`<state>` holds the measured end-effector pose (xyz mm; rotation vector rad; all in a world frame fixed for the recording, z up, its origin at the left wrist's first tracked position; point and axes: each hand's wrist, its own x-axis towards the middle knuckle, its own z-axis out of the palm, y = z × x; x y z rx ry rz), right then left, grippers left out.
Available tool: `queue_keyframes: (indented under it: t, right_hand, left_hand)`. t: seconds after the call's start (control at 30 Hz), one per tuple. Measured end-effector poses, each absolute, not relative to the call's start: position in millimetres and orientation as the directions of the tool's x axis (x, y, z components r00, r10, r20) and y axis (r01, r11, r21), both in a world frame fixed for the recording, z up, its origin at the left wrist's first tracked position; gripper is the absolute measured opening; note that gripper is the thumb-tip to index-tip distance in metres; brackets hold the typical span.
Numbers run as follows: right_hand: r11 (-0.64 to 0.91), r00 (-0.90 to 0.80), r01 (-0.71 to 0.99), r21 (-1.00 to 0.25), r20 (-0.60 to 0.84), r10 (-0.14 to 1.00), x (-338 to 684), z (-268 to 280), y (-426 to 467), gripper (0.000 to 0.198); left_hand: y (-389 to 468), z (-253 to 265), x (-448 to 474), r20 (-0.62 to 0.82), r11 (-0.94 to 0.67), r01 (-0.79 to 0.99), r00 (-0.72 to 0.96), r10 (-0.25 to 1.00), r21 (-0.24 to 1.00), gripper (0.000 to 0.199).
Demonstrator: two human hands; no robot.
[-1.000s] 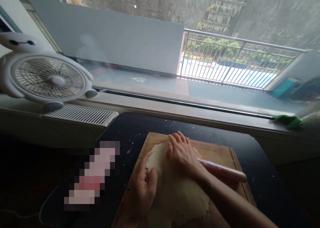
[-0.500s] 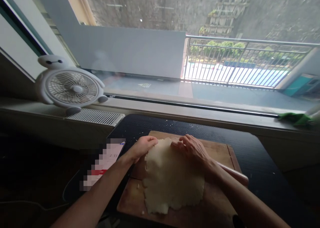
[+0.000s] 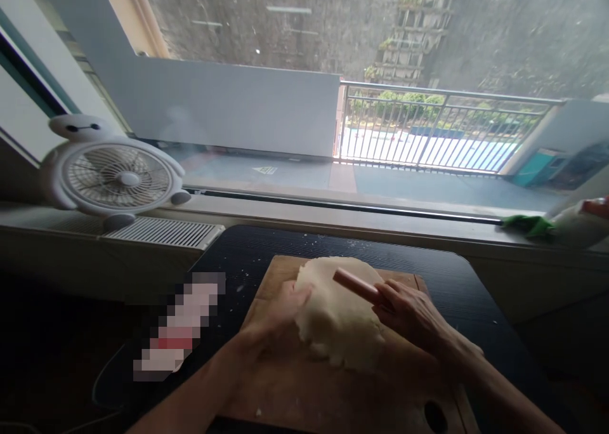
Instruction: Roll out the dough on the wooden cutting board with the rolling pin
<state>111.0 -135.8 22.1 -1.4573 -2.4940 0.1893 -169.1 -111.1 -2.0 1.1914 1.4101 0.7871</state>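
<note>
A thin, pale sheet of dough [image 3: 340,320] with a ragged edge lies on a wooden cutting board [image 3: 266,383], its surface wavy near the middle. My right hand [image 3: 412,310] is closed around a wooden rolling pin [image 3: 356,285]. The pin slants over the right part of the dough, and its near end is mostly hidden behind my hand and forearm. At the left edge of the dough is my left hand [image 3: 291,304], smeared by motion. Its fingertips meet or overlap the dough's edge, and their grip is unclear.
The board rests on a black table [image 3: 247,247] dusted with white crumbs. A pixelated phone-like object [image 3: 185,326] lies at the table's left. Beyond, a white fan [image 3: 124,177] stands by the window, and a green cloth [image 3: 528,224] lies on the sill [image 3: 333,215].
The dough has shifted away from me on the board. My right hand has drawn back from the far edge, rolling pin in its grip. The left hand has moved toward me along the dough's side.
</note>
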Motion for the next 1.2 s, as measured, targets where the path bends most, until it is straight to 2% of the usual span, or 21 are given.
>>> queue_keyframes:
  t: [0.07,0.13,0.3,0.4,0.47,0.57,0.63,0.77,0.83,0.97,1.03,1.2]
  right_hand:
    - [0.519,-0.513,0.819,-0.246,0.093,0.853,95.0,23.5,-138.8,0.012]
    - [0.511,-0.503,0.822,-0.252,0.099,0.858,71.0,19.6,-134.3,0.019]
    - [0.36,-0.318,0.913,-0.191,0.221,0.922,10.8,4.7,-81.4,0.033]
    - [0.272,-0.236,0.949,-0.161,0.208,0.949,-6.3,0.4,-61.3,0.038]
    - [0.276,-0.243,0.947,-0.162,0.199,0.949,-13.0,-3.5,-71.3,0.043]
    - [0.439,-0.395,0.885,-0.155,0.248,0.884,-18.7,-10.5,-98.6,0.049]
    - [0.478,-0.432,0.866,-0.146,0.263,0.863,-17.8,-11.3,-98.8,0.049]
    - [0.287,-0.258,0.946,-0.151,0.185,0.948,-8.4,-4.3,-52.6,0.045]
    - [0.259,-0.237,0.953,-0.156,0.142,0.961,-8.6,-2.6,-43.0,0.042]
    - [0.45,-0.419,0.871,-0.198,0.179,0.89,-21.8,-7.9,-78.3,0.047]
    - [0.492,-0.454,0.849,-0.193,0.21,0.866,-23.8,-8.9,-86.5,0.049]
    - [0.244,-0.223,0.964,-0.108,0.176,0.959,-7.6,-1.8,-31.2,0.044]
  left_hand:
    - [-129.4,-8.3,-181.1,-0.239,0.195,0.34,0.092,0.967,0.92,0.033]
    - [-141.3,-10.3,-191.7,-0.157,0.112,0.387,0.087,0.984,0.915,0.032]
    - [-150.4,-12.1,-194.3,0.03,0.017,0.412,-0.107,0.994,0.911,0.045]
    - [-155.4,-18.2,-188.5,0.106,-0.028,0.424,-0.162,0.981,0.905,0.052]
    - [-159.3,-22.7,-186.7,0.141,-0.055,0.416,-0.177,0.974,0.908,0.051]
    - [-162.8,-26.2,-187.5,0.159,-0.079,0.408,-0.166,0.973,0.91,0.05]
    - [-163.3,-26.2,-188.6,0.151,-0.08,0.404,-0.146,0.978,0.911,0.049]
    - [-163.5,-24.9,-190.2,0.098,-0.047,0.388,-0.113,0.989,0.921,0.049]
    - [-163.8,-26.1,-190.9,0.086,-0.036,0.372,-0.118,0.989,0.927,0.049]
    - [-164.0,-29.9,-191.1,0.088,-0.042,0.339,-0.122,0.989,0.94,0.05]
    - [-163.8,-28.9,-190.0,0.081,-0.034,0.337,-0.127,0.989,0.941,0.049]
    - [-163.5,-22.2,-186.5,0.082,-0.031,0.342,-0.135,0.987,0.939,0.048]
